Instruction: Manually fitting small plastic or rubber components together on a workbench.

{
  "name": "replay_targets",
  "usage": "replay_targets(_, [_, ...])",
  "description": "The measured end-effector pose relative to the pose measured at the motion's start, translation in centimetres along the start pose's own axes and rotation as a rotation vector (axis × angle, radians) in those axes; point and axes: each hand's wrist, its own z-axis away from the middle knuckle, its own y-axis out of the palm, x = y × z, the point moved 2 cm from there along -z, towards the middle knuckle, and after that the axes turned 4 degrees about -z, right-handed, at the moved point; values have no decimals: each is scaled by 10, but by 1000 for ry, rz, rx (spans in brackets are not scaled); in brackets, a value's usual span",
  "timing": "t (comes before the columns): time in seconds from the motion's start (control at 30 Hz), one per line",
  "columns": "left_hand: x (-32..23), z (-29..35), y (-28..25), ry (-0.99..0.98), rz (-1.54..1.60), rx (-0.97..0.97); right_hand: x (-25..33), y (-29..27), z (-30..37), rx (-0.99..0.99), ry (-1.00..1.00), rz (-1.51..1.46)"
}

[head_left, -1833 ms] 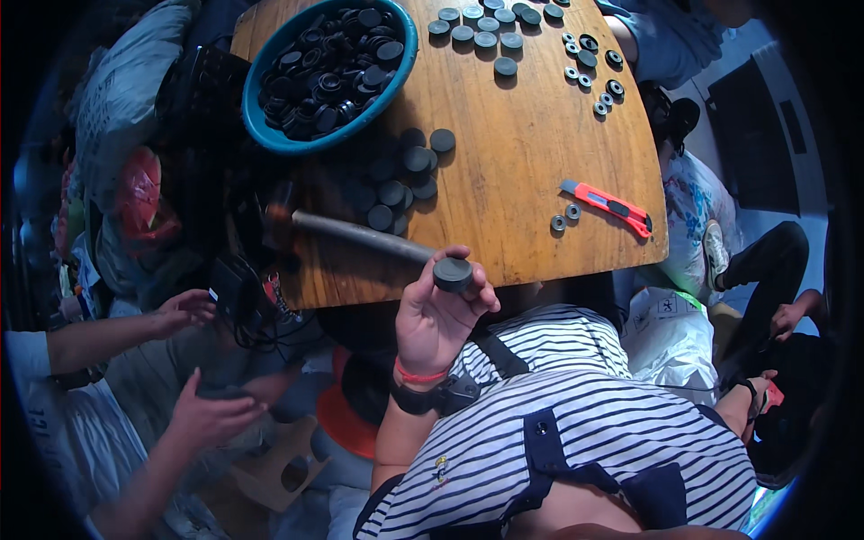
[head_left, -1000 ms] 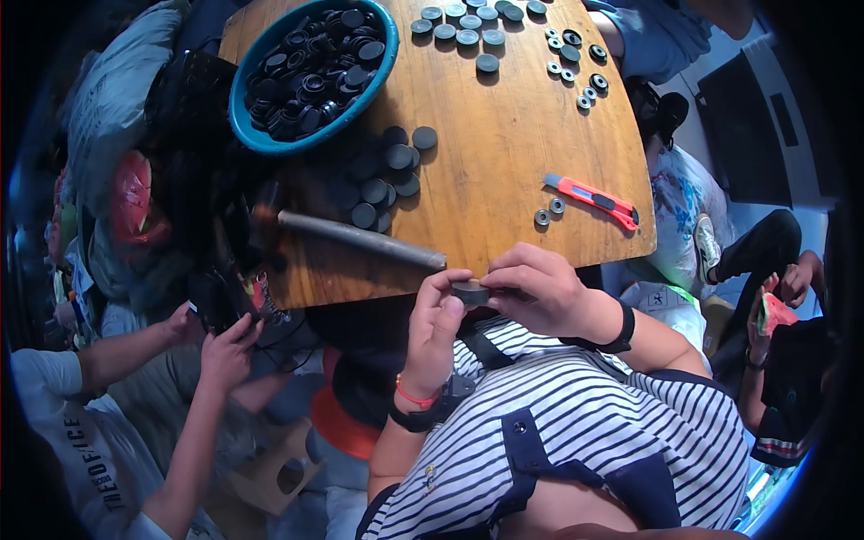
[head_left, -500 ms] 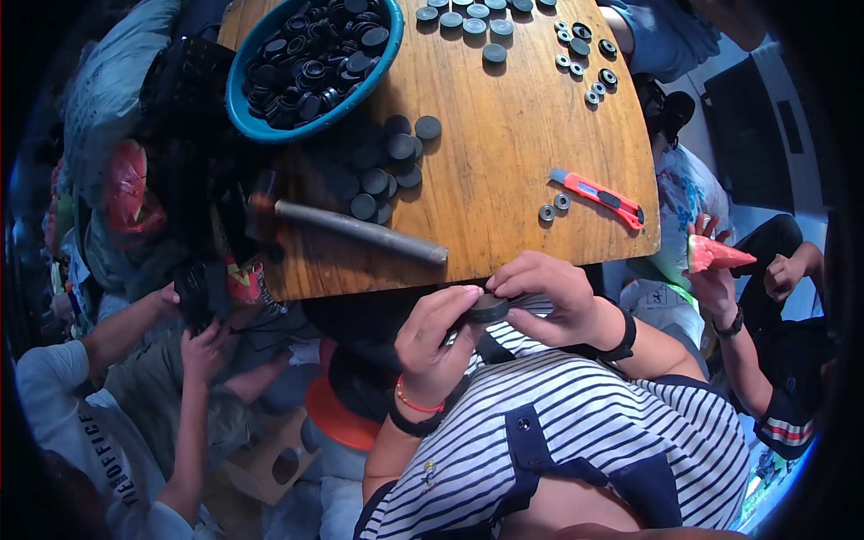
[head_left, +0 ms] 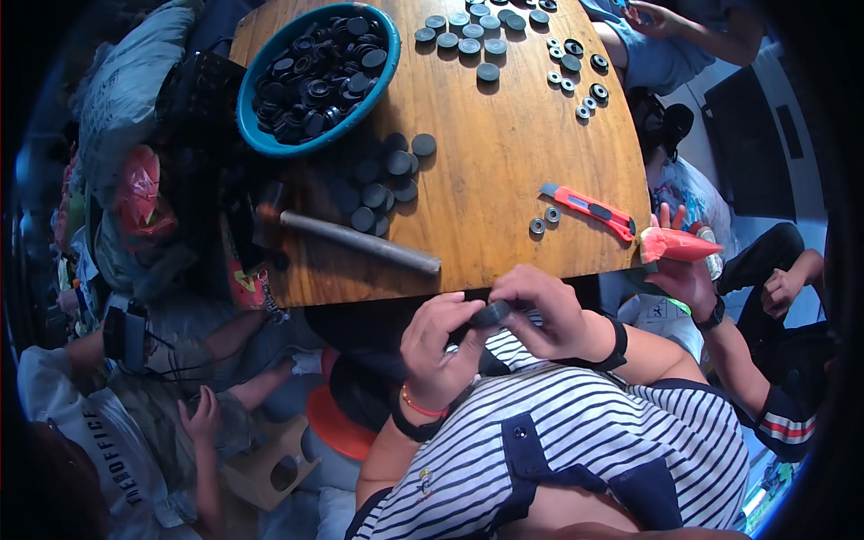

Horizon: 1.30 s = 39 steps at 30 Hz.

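Observation:
Just off the table's front edge, a round black disc [head_left: 491, 313] is pinched between my two hands. My left hand [head_left: 439, 349] grips its left side with thumb and fingers. From the right, my right hand [head_left: 543, 310] closes on the disc's other side, and its fingers partly cover it. Nearest on the wooden table [head_left: 486, 198] lies a hammer [head_left: 364, 244] with a grey, pipe-like handle. Beyond the hammer is a loose pile of black discs [head_left: 373, 194]. Two small metal bearings [head_left: 544, 220] rest beside a red utility knife [head_left: 589, 211].
A teal basin [head_left: 393, 67] full of black round parts stands far left. More discs [head_left: 470, 45] and several rings [head_left: 585, 108] lie at the back. At right, a person's hand holds a watermelon slice [head_left: 679, 245] by the table corner. Another person [head_left: 99, 432] sits at left.
The disc has tilted between my fingers, and my hands remain on it. The watermelon slice has moved left, to the table corner. The person at left has drawn their hands apart.

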Motion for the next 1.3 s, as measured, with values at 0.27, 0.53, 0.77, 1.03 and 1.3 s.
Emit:
replay_targets(0.27, [-1,1,28,-162,90,198,-28,-50,27,274,-91,198])
replay_targets(0.53, [1,8,51,-390,168,187,-36,-95,39,416,-372,480])
replay_targets(0.77, [-8,-2,84,-310,164,205,-27,-107,47,448,-466,410])
replay_targets(1.03, [-10,0,83,-374,92,201,-17,-127,62,236,-252,232])
replay_targets(1.3, [25,-38,45,-236,-516,31,-20,-99,81,-266,505,-500])
